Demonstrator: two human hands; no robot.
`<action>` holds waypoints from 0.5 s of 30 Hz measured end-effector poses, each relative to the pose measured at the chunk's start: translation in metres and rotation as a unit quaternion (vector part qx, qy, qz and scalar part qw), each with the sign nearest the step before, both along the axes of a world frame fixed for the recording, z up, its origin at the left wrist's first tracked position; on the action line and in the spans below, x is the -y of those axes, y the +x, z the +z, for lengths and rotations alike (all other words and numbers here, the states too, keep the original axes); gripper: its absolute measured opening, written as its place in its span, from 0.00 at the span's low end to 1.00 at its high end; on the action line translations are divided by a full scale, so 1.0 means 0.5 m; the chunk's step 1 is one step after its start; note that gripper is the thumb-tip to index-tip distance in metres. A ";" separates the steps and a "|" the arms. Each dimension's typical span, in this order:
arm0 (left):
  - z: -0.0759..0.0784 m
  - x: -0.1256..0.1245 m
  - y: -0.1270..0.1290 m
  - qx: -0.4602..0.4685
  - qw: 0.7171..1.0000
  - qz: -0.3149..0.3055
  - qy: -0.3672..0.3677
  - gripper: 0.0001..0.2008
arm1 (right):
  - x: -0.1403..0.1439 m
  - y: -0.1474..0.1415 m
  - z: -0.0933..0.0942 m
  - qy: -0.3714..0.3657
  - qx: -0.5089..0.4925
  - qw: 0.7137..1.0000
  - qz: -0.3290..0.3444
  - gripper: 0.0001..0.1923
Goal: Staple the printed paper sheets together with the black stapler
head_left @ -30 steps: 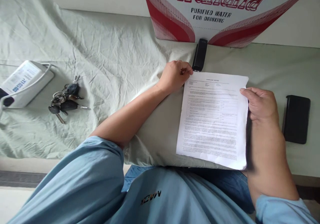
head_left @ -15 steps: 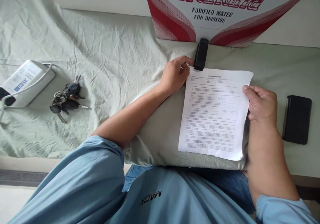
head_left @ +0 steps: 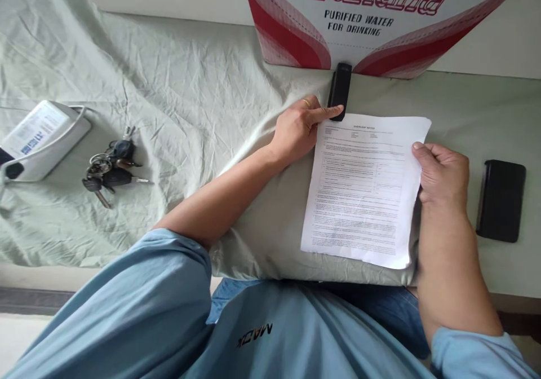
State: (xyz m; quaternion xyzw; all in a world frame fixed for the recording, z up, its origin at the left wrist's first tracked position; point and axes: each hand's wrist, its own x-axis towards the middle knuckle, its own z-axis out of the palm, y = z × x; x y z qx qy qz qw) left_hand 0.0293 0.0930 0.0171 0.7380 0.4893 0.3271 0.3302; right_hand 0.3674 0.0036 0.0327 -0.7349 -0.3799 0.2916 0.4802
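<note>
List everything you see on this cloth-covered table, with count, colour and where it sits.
printed white paper sheet: one, white, centre right on the cloth
slim black stapler: one, black, at the sheet's top left corner
bunch of dark keys: one, black and metal, left
white box-shaped device: one, white, far left
flat black phone: one, black, far right
red and white Wahaha carton: one, back edge
wrinkled pale green cloth: one, covering the table
left hand: forefinger at the stapler
right hand: holding the sheet's right edge
</note>
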 end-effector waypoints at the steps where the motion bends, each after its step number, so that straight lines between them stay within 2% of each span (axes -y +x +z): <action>1: -0.005 0.002 0.002 -0.003 1.000 0.001 0.002 0.22 | 0.000 -0.001 0.001 0.000 -0.002 1.000 0.002 0.27; 5: -0.014 0.003 0.009 0.000 1.000 0.007 0.010 0.24 | 0.003 -0.006 0.005 -0.003 -0.020 0.999 0.027 0.31; 9: -0.012 -0.009 0.000 0.028 0.999 -0.024 0.004 0.25 | 0.020 0.004 0.019 -0.027 -0.046 0.996 0.072 0.34; 13: -0.018 -0.019 -0.015 0.077 0.997 -0.030 -0.009 0.32 | 0.041 0.026 0.041 -0.048 -0.067 0.988 0.133 0.32; 15: -0.017 -0.018 -0.018 0.096 0.995 -0.018 -0.024 0.27 | 0.047 0.033 0.047 -0.031 -0.065 0.989 0.128 0.32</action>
